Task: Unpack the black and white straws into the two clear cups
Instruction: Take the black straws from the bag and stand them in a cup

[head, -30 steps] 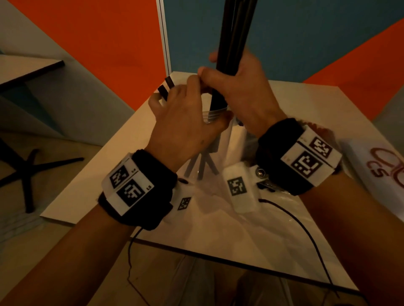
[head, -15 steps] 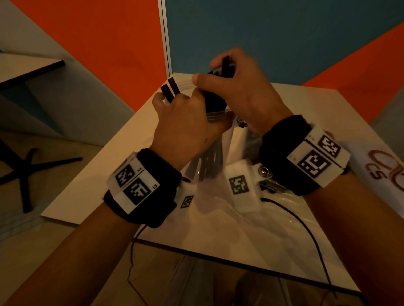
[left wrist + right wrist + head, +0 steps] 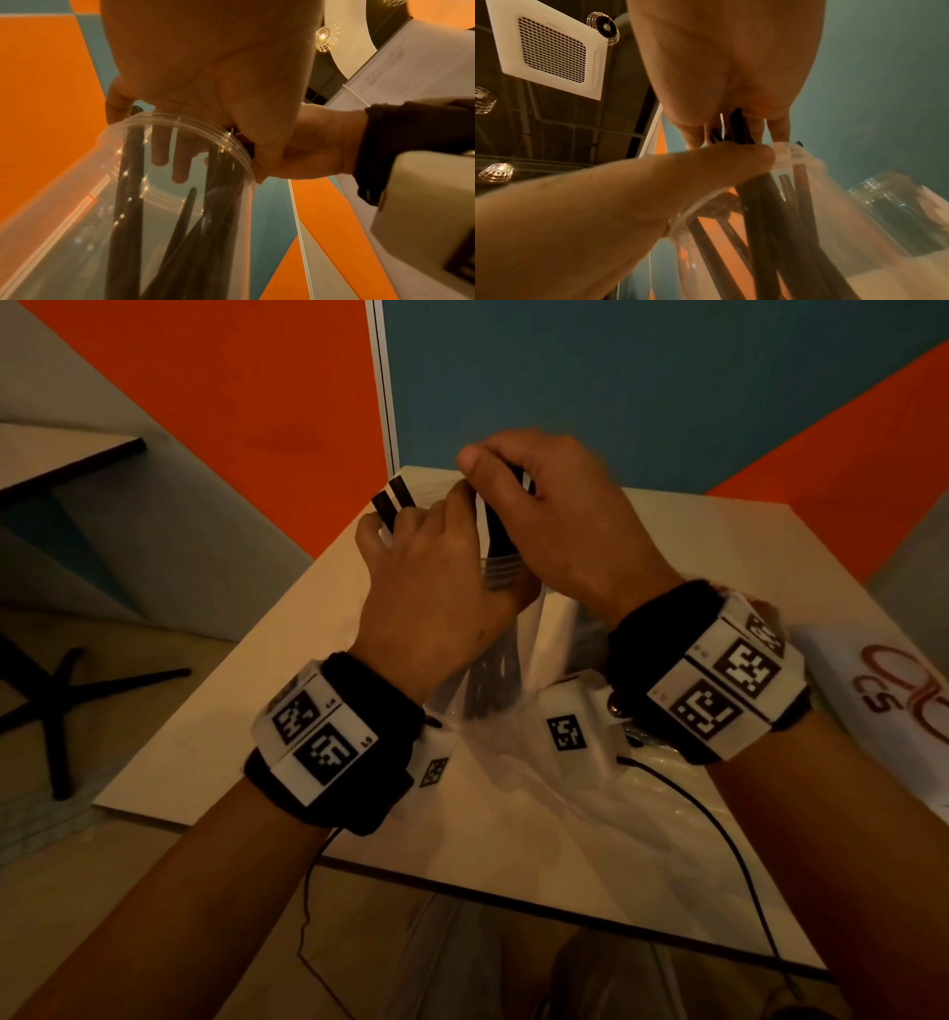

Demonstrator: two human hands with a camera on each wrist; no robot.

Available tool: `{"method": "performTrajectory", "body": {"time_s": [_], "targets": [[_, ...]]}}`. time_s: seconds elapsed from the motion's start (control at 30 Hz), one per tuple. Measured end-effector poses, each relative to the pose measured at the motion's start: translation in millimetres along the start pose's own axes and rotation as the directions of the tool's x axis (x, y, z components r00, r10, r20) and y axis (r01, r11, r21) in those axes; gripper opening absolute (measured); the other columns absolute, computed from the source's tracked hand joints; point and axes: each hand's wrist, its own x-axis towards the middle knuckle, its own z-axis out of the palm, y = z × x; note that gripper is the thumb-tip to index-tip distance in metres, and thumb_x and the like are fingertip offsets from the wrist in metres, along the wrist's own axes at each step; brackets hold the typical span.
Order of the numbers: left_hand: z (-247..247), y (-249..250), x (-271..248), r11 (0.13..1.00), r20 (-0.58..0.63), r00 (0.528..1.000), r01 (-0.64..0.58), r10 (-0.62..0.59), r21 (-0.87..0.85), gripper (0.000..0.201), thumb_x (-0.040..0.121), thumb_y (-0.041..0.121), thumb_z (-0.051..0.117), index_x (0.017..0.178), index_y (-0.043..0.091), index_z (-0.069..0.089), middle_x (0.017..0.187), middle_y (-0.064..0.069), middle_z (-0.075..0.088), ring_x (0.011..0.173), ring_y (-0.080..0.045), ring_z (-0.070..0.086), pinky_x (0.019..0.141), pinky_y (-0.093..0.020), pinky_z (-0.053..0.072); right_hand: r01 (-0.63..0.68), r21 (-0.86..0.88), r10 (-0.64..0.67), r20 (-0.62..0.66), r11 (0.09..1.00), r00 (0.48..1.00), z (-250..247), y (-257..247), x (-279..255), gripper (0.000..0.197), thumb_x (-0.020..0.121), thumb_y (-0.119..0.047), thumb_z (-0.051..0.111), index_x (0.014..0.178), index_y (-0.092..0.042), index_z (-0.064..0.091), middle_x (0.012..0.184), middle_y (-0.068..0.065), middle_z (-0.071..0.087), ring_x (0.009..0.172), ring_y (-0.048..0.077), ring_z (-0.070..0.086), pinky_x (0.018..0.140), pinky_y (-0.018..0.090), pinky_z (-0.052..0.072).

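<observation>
— Head view first: what has the left hand [image 3: 436, 588] got?
— Its fingers and thumb are wrapped round the rim of a tall clear plastic cup [image 3: 500, 629], which is held above the pale tabletop [image 3: 719, 546], toward its far edge. Two black straw tips [image 3: 393, 503] poke up past its knuckles.
— And the right hand [image 3: 560, 526]?
— Curled tight round a bundle of thin black straws [image 3: 500, 531], just over the cup's mouth. The two hands touch at the thumbs.
— Do the straws reach inside the cup?
— Yes. The left wrist view shows the clear cup [image 3: 180, 203] from below, with dark straws [image 3: 128, 192] slanting down along its wall and fingers [image 3: 180, 160] seen through the plastic. The right wrist view shows black straws [image 3: 762, 203] coming out from under the closed fingers [image 3: 777, 125] and fanning down into the cup [image 3: 821, 213].
— Is the second cup there?
— Another clear ribbed cup [image 3: 898, 207] sits beside the first in the right wrist view, dark inside; I cannot tell what it holds.
— Anything else on the tabletop?
— A crumpled clear plastic bag [image 3: 539, 793] near the front edge, a black cable [image 3: 719, 829] across it, and a white box with red lettering [image 3: 893, 690] by the right edge.
</observation>
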Motion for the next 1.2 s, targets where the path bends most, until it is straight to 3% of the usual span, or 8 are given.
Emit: {"method": "performTrajectory", "body": {"time_s": [0.13, 0.27, 0.43, 0.63, 0.73, 0.87, 1.1, 1.2], "targets": [[0, 3, -5, 0.999, -0.036, 0.999, -0.028, 0.029, 0.017, 0.082, 0.079, 0.064, 0.042, 0.140, 0.009, 0.035, 0.135, -0.010, 0.044, 0.131, -0.031, 0.034, 0.108, -0.055, 0.021, 0.015, 0.069, -0.013, -0.021, 0.998, 1.000, -9, 0, -10, 0.040, 0.101, -0.031, 0.043, 0.139, -0.019, 0.046, 0.142, -0.005, 0.049, 0.125, 0.000, 0.043, 0.100, 0.007, 0.032], [-6, 13, -15, 0.995, -0.130, 0.987, -0.088, 0.094, 0.046, 0.078, 0.088, 0.055, 0.049, 0.147, 0.009, 0.026, 0.153, -0.013, 0.025, 0.146, -0.033, 0.008, 0.115, -0.057, 0.005, 0.050, 0.131, -0.030, -0.151, 0.990, 0.988, -31, 4, -28, 0.043, 0.099, -0.032, 0.046, 0.140, -0.018, 0.044, 0.144, -0.006, 0.046, 0.135, 0.003, 0.038, 0.113, 0.024, 0.032], [-10, 38, -37, 0.899, -0.330, 0.851, -0.438, 0.410, -0.014, 0.022, 0.088, 0.020, 0.060, 0.105, 0.006, 0.064, 0.116, -0.017, 0.058, 0.114, -0.033, 0.049, 0.093, -0.041, 0.035, 0.007, 0.213, 0.048, -0.249, 0.977, 0.967, -66, 9, -72, 0.019, 0.097, -0.015, 0.049, 0.110, -0.021, 0.061, 0.109, -0.011, 0.065, 0.104, -0.001, 0.060, 0.089, 0.021, 0.050], [31, 45, -42, 0.815, 0.339, 0.748, -0.567, 0.571, -0.121, 0.043, 0.081, 0.035, 0.066, 0.118, 0.016, 0.056, 0.113, -0.005, 0.054, 0.100, -0.023, 0.047, 0.080, -0.037, 0.041, -0.268, 0.113, 0.267, 0.024, 0.957, 0.963, -90, 11, -125, 0.038, 0.087, 0.002, 0.048, 0.073, -0.029, 0.065, 0.068, -0.005, 0.067, 0.062, 0.001, 0.061, 0.059, 0.013, 0.050], [50, 46, -37, 0.832, 0.485, 0.706, -0.547, 0.516, -0.089, 0.036, 0.085, 0.034, 0.063, 0.118, 0.022, 0.053, 0.114, 0.000, 0.050, 0.098, -0.018, 0.046, 0.076, -0.032, 0.041, -0.344, -0.154, 0.377, 0.378, 0.926, 0.846, -89, 12, -140, 0.032, 0.091, -0.006, 0.050, 0.084, -0.031, 0.070, 0.078, -0.014, 0.067, 0.070, -0.001, 0.062, 0.063, 0.009, 0.048], [61, 53, -30, 0.884, 0.485, 0.754, -0.458, 0.443, -0.095, 0.012, 0.093, 0.022, 0.051, 0.103, 0.019, 0.056, 0.106, -0.001, 0.053, 0.092, -0.021, 0.056, 0.071, -0.040, 0.047, -0.186, -0.512, 0.505, 0.600, 0.838, 0.620, -64, 32, -145, 0.033, 0.094, -0.019, 0.048, 0.125, -0.022, 0.059, 0.126, -0.002, 0.059, 0.108, 0.016, 0.058, 0.089, 0.024, 0.045], [59, 58, -21, 0.889, 0.285, 0.857, -0.347, 0.430, -0.299, 0.011, 0.091, 0.016, 0.055, 0.101, 0.016, 0.060, 0.099, 0.000, 0.057, 0.082, -0.015, 0.055, 0.074, -0.041, 0.049, -0.183, -0.618, 0.531, 0.444, 0.765, 0.722, -24, 76, -120, 0.039, 0.098, -0.027, 0.045, 0.136, -0.018, 0.044, 0.138, 0.007, 0.047, 0.119, 0.026, 0.051, 0.093, 0.032, 0.041], [56, 60, -19, 0.876, 0.254, 0.866, -0.334, 0.431, -0.348, 0.010, 0.091, 0.014, 0.056, 0.099, 0.014, 0.061, 0.097, -0.001, 0.059, 0.081, -0.014, 0.054, 0.072, -0.038, 0.049, -0.268, -0.607, 0.552, 0.346, 0.748, 0.759, -11, 94, -112, 0.011, 0.095, -0.031, 0.050, 0.103, -0.027, 0.057, 0.106, 0.000, 0.058, 0.105, 0.024, 0.058, 0.077, 0.029, 0.041]]}}
